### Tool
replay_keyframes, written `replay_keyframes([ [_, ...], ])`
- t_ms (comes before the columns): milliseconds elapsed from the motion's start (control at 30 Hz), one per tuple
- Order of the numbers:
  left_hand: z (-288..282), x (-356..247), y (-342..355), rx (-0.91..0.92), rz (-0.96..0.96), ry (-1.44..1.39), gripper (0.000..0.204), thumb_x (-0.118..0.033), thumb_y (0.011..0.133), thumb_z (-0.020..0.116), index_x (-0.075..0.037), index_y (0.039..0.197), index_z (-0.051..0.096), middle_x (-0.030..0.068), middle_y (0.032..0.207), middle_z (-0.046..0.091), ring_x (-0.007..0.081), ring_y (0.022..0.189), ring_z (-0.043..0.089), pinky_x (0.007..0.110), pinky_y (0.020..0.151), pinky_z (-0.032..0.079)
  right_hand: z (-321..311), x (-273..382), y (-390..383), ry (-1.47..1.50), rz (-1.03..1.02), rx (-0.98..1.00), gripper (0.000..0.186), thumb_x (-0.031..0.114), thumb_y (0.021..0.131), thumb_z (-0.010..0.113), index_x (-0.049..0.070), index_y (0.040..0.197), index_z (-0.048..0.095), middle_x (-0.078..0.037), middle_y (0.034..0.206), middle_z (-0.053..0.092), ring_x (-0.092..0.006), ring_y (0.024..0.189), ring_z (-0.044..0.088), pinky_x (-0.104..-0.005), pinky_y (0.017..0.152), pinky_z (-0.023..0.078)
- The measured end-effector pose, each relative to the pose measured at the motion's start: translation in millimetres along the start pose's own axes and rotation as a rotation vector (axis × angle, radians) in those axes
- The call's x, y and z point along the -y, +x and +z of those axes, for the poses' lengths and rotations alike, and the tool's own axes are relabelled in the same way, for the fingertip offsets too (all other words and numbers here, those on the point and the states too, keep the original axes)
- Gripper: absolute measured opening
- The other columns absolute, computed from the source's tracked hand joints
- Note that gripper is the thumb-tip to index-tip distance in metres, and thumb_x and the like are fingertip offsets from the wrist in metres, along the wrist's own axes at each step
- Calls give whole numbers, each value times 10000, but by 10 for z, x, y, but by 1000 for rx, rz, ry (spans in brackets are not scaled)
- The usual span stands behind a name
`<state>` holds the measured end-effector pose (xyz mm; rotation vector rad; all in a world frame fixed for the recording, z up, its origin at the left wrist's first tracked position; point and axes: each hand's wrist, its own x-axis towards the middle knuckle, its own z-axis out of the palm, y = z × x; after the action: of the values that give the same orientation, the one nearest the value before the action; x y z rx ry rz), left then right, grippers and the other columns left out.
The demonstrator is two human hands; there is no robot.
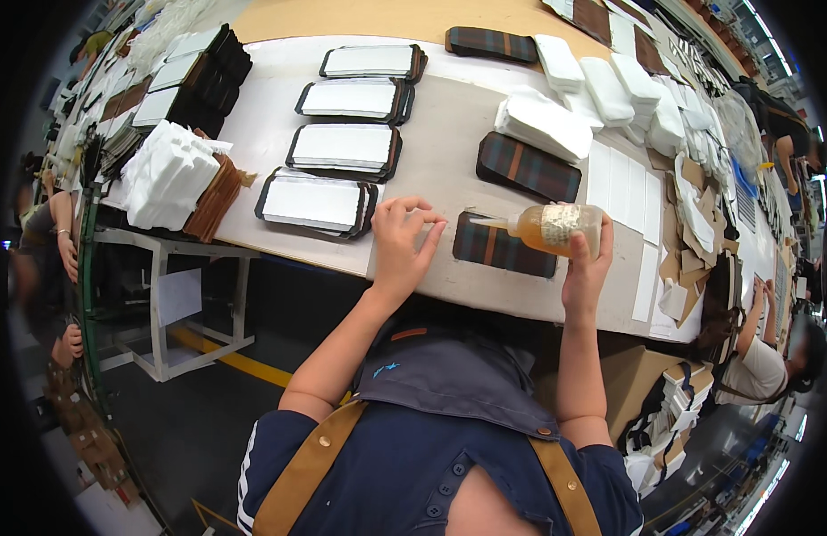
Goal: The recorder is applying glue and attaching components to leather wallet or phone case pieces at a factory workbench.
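My right hand (585,268) grips a plastic squeeze bottle (556,228) of amber liquid, tilted sideways with its pale nozzle pointing left over a dark plaid piece (503,256) lying on the grey work board (422,143). My left hand (406,234) hovers over or rests on the board just left of that piece, fingers loosely curled and apart, with nothing visible in them. Beside it at the left are stacks of white-topped, dark-edged pieces (311,205). A thicker plaid stack (527,168) sits behind the bottle, with white padded pieces (543,125) above it.
Piles of white and brown material (167,174) crowd the table's left end. White pads (610,89), paper strips (623,192) and cardboard scraps (690,223) fill the right. A metal stand (160,308) is at lower left. Co-workers (757,366) work at both sides.
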<state>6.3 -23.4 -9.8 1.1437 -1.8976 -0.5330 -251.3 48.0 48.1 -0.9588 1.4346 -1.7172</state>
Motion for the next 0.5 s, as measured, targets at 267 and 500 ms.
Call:
replay_keyframes([
  [267, -12, -42, -2, -19, -16, -22, 65, -163, 915, 773, -113, 947, 749, 30, 1148, 624, 279, 1169, 492, 427, 1034, 353, 2, -79, 227, -64, 58, 22, 571, 359, 946, 812, 44, 1337, 540, -45, 1148, 629, -129, 1066, 608, -295, 937, 506],
  [500, 5, -19, 5, -16, 8, 14, 76, -166, 892, 794, -125, 944, 757, 24, 1150, 619, 279, 1156, 499, 443, 1023, 367, 8, -92, 230, -119, 37, 98, 540, 363, 946, 815, 45, 1305, 566, -41, 1125, 644, -119, 1046, 612, -286, 920, 513],
])
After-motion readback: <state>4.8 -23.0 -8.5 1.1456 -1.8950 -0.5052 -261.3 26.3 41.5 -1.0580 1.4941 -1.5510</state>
